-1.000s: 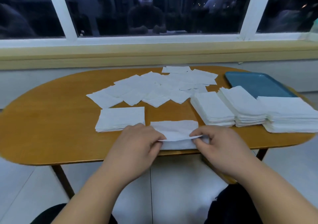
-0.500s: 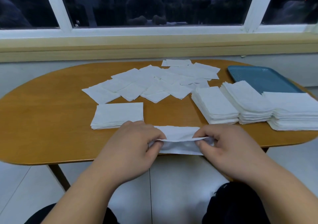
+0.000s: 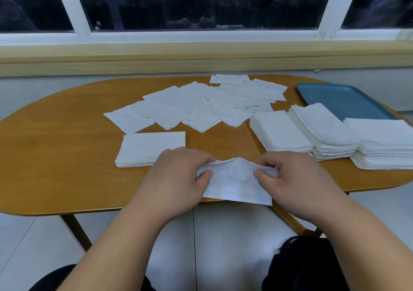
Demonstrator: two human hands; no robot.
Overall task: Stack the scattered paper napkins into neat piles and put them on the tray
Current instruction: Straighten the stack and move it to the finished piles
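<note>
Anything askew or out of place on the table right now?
The napkin pinched between left hand and right hand humps up mid-span and overhangs the table edge. The middle right-side stack is fanned, not square.

Four piles: left pile (image 3: 152,147) left of centre; second pile (image 3: 279,130), third pile (image 3: 321,125) and fourth pile (image 3: 384,139) at the right. One single napkin (image 3: 234,181) at lower centre. Two hands: left hand (image 3: 176,179), right hand (image 3: 297,183). One tray (image 3: 339,98) at upper right. One table (image 3: 67,156). The loose napkins (image 3: 201,105) at centre overlap too much to count.
</note>
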